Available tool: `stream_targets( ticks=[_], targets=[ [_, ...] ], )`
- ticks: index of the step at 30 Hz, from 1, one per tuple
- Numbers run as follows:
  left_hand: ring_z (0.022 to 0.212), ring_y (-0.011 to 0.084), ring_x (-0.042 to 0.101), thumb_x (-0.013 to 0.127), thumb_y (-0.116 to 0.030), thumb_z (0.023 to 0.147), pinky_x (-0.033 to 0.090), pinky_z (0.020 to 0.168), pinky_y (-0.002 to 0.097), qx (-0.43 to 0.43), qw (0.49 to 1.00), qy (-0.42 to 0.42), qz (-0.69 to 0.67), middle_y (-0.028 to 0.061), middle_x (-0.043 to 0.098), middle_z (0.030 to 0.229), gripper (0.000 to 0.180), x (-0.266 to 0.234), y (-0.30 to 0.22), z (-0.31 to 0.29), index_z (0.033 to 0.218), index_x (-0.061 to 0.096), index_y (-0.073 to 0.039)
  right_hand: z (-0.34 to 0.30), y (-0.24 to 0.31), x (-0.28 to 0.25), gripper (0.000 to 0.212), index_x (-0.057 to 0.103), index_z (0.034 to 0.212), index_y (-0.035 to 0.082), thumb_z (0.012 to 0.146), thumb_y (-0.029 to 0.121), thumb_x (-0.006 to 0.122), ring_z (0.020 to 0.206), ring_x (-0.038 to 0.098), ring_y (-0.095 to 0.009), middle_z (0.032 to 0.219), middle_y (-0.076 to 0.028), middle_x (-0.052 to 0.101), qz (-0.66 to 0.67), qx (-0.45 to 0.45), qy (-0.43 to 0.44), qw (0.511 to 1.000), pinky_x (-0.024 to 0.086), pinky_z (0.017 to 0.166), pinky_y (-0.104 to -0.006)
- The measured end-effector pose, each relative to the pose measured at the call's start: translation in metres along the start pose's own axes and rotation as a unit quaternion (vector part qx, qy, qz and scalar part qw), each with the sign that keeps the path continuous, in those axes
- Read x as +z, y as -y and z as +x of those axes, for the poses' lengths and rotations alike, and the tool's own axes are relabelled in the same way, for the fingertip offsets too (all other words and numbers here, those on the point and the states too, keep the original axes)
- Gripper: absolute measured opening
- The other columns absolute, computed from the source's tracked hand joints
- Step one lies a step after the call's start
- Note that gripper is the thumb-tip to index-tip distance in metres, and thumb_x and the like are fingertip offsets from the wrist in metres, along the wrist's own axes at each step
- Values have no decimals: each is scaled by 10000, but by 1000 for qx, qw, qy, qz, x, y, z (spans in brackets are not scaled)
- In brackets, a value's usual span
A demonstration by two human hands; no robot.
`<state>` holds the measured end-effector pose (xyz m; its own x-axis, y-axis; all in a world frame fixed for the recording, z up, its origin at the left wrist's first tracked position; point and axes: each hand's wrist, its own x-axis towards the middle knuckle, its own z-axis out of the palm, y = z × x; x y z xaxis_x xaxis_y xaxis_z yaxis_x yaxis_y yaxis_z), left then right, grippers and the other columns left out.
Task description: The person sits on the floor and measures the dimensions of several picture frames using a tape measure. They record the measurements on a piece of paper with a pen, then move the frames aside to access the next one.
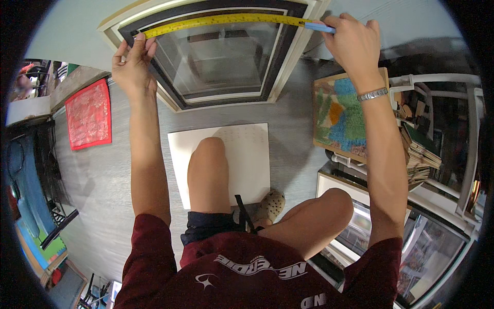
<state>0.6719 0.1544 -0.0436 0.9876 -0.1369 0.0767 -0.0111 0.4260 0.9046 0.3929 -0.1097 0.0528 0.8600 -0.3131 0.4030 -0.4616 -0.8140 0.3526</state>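
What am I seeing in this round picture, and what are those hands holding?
There is no machine here, just a person working bare-handed. The picture comes from a wide fisheye camera on their head, looking down, so straight edges bend. The left hand pinches one end of a yellow measuring tape near a corner of a glazed frame with dark and cream borders. The tape spans the frame toward the right hand, which holds a slim light-blue pen-like tool. Lower in view, a white board lies on the grey floor, partly hidden by a leg. A red patterned mat is off to the left.
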Motion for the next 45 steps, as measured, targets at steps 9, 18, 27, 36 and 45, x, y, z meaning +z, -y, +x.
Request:
stream_targets(
  ticks=[9, 18, 27, 36, 45],
  targets=[
    [801, 346, 711, 725, 57, 819, 634, 710, 405, 2, 1000, 5, -6, 246, 652, 974, 521, 1, -5, -1, 1181, 350, 72, 3, 9, -7, 188, 740, 852, 186, 869, 354, 658, 596, 613, -231, 694, -19, 649, -8, -8, -6, 1000, 366, 652, -387],
    [808, 332, 711, 722, 54, 825, 633, 722, 398, -21, 999, 27, -40, 231, 654, 981, 514, -5, 0, 2, 1185, 354, 59, 0, 9, 7, 137, 754, 840, 206, 840, 295, 650, 640, 648, -224, 728, -46, 686, 2, 20, -26, 999, 397, 726, -421],
    [834, 344, 709, 703, 50, 844, 629, 720, 397, -33, 999, 27, -30, 231, 656, 1002, 475, -7, -1, 3, 1182, 370, 28, 3, 9, 0, 167, 761, 886, 190, 854, 329, 675, 589, 610, -235, 713, -33, 666, 1, 11, -3, 1000, 359, 659, -377],
    [853, 355, 705, 702, 43, 849, 615, 763, 423, -42, 998, 29, -25, 244, 651, 1025, 508, -7, -3, 4, 1212, 346, 32, 6, 10, -3, 153, 763, 888, 197, 849, 315, 675, 618, 626, -232, 721, -38, 670, -3, 21, 4, 1000, 372, 672, -386],
    [785, 323, 710, 732, 43, 821, 636, 682, 386, -37, 998, 20, -50, 209, 651, 966, 497, -3, -4, -1, 1185, 394, 40, 6, 9, -4, 152, 767, 918, 203, 847, 305, 679, 625, 626, -235, 734, -47, 674, 4, 18, 13, 1000, 371, 682, -380]
  ],
)
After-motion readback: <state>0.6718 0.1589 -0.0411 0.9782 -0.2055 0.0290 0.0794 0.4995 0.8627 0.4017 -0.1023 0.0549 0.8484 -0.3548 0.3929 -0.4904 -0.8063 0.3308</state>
